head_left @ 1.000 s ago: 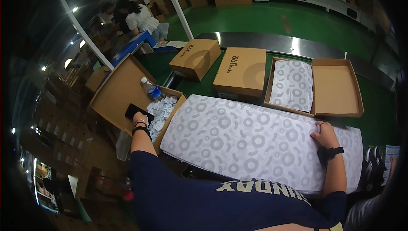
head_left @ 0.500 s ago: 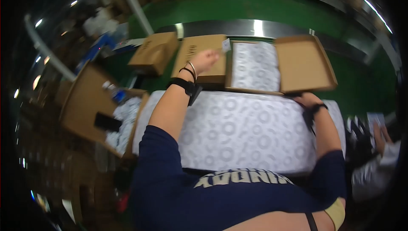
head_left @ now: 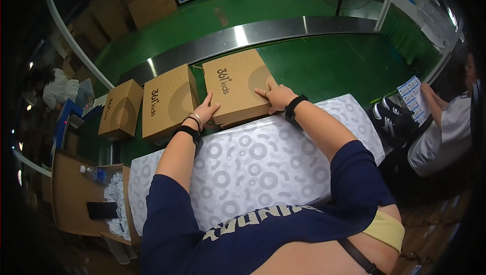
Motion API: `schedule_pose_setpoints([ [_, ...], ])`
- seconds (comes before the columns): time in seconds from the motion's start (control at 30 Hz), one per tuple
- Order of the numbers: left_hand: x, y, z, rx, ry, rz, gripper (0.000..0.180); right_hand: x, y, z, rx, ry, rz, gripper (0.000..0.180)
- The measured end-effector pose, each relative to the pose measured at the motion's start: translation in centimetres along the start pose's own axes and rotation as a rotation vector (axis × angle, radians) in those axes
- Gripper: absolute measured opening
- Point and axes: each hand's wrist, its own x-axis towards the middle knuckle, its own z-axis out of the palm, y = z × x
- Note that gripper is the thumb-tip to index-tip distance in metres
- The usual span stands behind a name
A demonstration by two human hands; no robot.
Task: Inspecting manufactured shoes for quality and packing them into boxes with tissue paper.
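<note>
Both of my hands grip a closed brown cardboard shoebox [head_left: 239,77], which sits just beyond the paper-covered surface. My left hand [head_left: 206,111] holds its near left corner, thumb on the front side. Across from it, my right hand [head_left: 279,97] grips the near right corner, with fingers resting on the lid. The inside of the box is hidden by the lid. To its left stand two more closed shoeboxes, a middle box [head_left: 169,100] and a smaller-looking left box [head_left: 121,108].
White patterned paper [head_left: 263,158] covers the surface before me. At left, an open carton [head_left: 76,199] holds crumpled white slips, a water bottle [head_left: 93,173] and a dark phone-like slab [head_left: 101,210]. Black sneakers [head_left: 392,120] and a seated person [head_left: 445,138] with a printed sheet are at right.
The box's lid, open before over patterned wrapping, is now down. My left hand has left the neighbouring box, where it held a small white tag, and grips this one. The view has shifted.
</note>
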Motion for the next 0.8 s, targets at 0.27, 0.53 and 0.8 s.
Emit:
schedule_pose_setpoints([
  [0.27,-1.1,1.3,5.7,1.432,0.441,0.218,0.087,-0.3,0.7,1.1,0.003,0.059,0.111,0.081],
  [0.53,3.8,-2.1,2.9,1.480,0.651,0.408,0.048,-10.4,0.6,2.2,0.114,0.609,-0.186,0.050],
  [0.8,9.0,-6.0,2.3,1.708,0.683,0.158,0.023,-27.0,0.8,8.2,0.085,0.328,0.336,0.055],
])
